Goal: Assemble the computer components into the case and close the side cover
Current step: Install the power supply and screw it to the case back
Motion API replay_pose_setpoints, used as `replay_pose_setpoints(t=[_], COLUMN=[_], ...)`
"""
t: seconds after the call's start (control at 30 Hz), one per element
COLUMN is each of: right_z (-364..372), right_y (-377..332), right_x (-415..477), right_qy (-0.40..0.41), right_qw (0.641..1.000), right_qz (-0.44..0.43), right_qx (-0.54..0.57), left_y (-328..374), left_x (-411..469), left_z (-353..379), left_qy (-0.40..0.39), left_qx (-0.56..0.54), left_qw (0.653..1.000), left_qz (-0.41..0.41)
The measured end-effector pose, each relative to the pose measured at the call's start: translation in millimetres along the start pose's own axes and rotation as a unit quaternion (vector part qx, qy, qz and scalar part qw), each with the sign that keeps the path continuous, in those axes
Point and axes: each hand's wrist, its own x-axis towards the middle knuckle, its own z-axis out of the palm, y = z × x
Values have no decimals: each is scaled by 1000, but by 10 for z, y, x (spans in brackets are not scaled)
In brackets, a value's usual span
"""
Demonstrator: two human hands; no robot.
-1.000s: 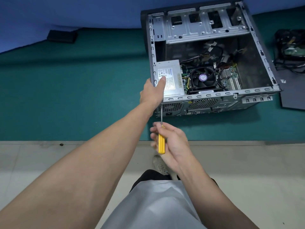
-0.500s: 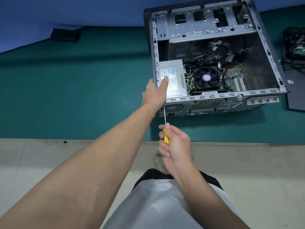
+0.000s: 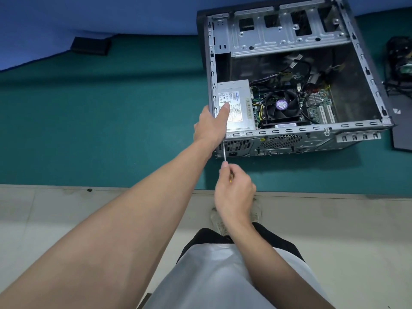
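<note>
Our right hand [image 3: 235,192] covers nearly all of the screwdriver [image 3: 224,151] handle, and its tip vanishes behind our left hand [image 3: 210,127], whose fingers hide beyond the case [image 3: 210,70] wall. We cannot read the power supply [image 3: 242,112] label. The right edge cuts off a dark panel [image 3: 403,132] and a black cable bundle [image 3: 398,52].

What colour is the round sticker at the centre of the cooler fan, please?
Purple; the head view shows the sticker best, on the black fan.

Even, soft overhead light — sharp centre, wide-angle bending at edges.
</note>
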Motion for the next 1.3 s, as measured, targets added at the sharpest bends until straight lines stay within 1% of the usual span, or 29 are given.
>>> replay_pose_setpoints(t=[0.03,0.07,0.1,0.13,0.17,0.2,0.23,0.27,0.3,0.37,0.4,0.47,0.53,0.57,0.6,0.67,0.77,0.8,0.87,0.93,0.97,1.03,1.07,1.1,1.13,1.17,1.2,1.27,1.3], right_z=[-9,-21,-48,-92,-135,-170,-197,-194,-187,-162,-144,-108,-61,-44,-28,-49,-155,-186,-209,-181,-155,-126,-122,-119,-109,-104,-121,-142,-154], right_y=[-3,-14,-25,-37,-35,-32,-42,-70,-118,-221,-252,-250,-198,-172,-142,-78,58,102,147,107,76,43,43,46,45,42,40,59,75], right_x=[31,57,79,104,125,134,131,131,131,133,134,119,45,-5,-37,-38,37,49,15,-88,-117,-120,-111,-93,-73,-54,-43,-19,-9], right_qy=[-29,-68,-119,-175,-221,-251,-266,-273,-277,-260,-236,-168,-116,-109,-104,-100,-100,-92,-40,18,26,28,16,-2,-28,-59,-99,-186,-219], right_qw=[996,971,911,823,740,690,673,682,715,807,840,875,922,943,954,969,989,993,999,1000,1000,999,997,990,969,930,875,727,656], right_qz=[43,111,194,273,329,358,364,355,343,326,322,314,248,206,178,152,90,71,28,1,5,31,55,89,132,184,240,337,373], right_qx=[78,200,343,466,543,577,587,578,542,418,366,328,272,240,217,167,64,31,-5,6,16,21,48,112,207,312,410,569,619], left_y=[3,5,5,5,5,5,2,1,2,11,14,16,11,15,17,12,13,10,7,14,14,6,6,5,5,6,8,8,8], left_x=[-3,-8,-8,-7,-9,-13,-19,-18,-20,-28,-25,-22,-20,-22,-23,-16,-22,-22,-26,-34,-33,-29,-31,-33,-33,-29,-32,-42,-46], left_z=[0,2,5,6,5,2,2,3,3,-1,-5,-7,-6,-8,-11,-14,-9,-5,-3,-1,3,7,8,12,14,13,11,6,5], left_qy=[1,1,2,3,4,3,2,2,2,4,5,6,4,5,6,5,7,9,12,14,15,13,12,11,11,10,9,7,6], left_qx=[2,4,4,4,3,4,5,7,9,13,14,16,21,22,22,21,12,11,11,10,10,13,14,14,13,13,13,11,10], left_qw=[1000,1000,1000,1000,1000,1000,1000,1000,1000,1000,1000,1000,1000,1000,1000,1000,1000,1000,1000,1000,1000,1000,1000,1000,1000,1000,1000,1000,1000], left_qz=[-1,-1,-1,2,2,1,1,3,3,4,7,10,9,7,6,7,8,10,11,11,10,5,4,3,2,0,-2,-1,1])
